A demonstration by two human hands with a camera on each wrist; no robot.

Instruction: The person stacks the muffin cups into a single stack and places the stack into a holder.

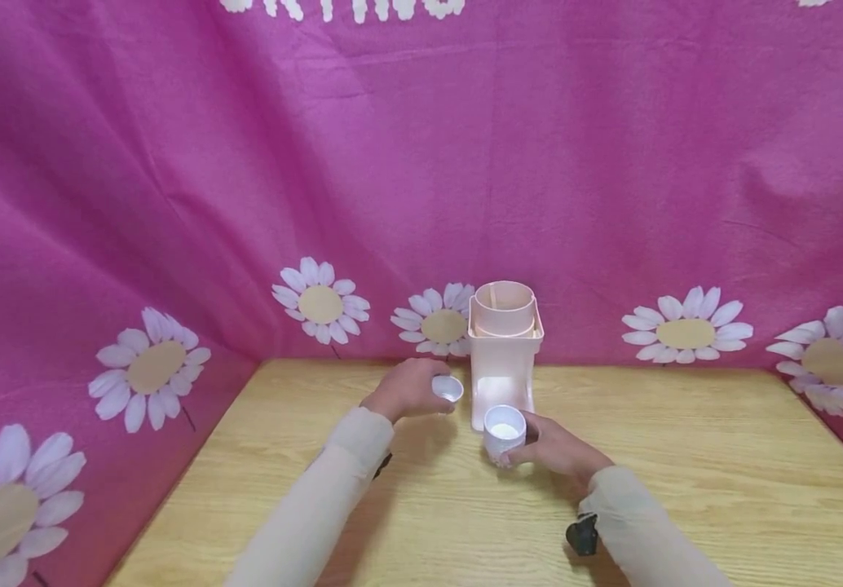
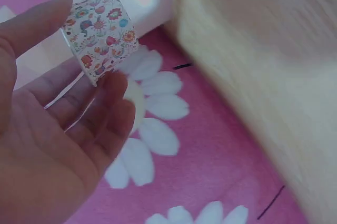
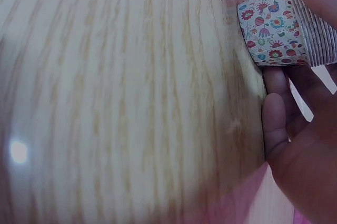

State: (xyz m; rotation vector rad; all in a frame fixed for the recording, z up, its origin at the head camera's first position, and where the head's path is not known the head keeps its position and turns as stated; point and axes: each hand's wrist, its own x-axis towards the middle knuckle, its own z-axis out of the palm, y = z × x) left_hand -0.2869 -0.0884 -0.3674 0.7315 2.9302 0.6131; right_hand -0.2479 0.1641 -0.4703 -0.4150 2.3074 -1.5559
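Note:
My left hand (image 1: 408,389) pinches a single small paper cup (image 1: 447,388) between thumb and fingers, tilted, above the table at the left of a pink dispenser (image 1: 504,359). Flowers in several colours cover the outside of that paper cup (image 2: 102,37) in the left wrist view. With my right hand (image 1: 562,450) I grip a stack of paper cups (image 1: 505,432) in front of the dispenser, mouths upward. Many nested rims show on the stack (image 3: 276,27) in the right wrist view, and its lowest cup has the same floral print. A round open tube (image 1: 505,306) tops the dispenser.
The wooden table (image 1: 686,465) stretches out on both sides of the dispenser. Behind it and at the sides hangs a magenta cloth (image 1: 392,163) with large white daisies. The dispenser stands close to the back cloth. Dark straps with small devices show at both wrists.

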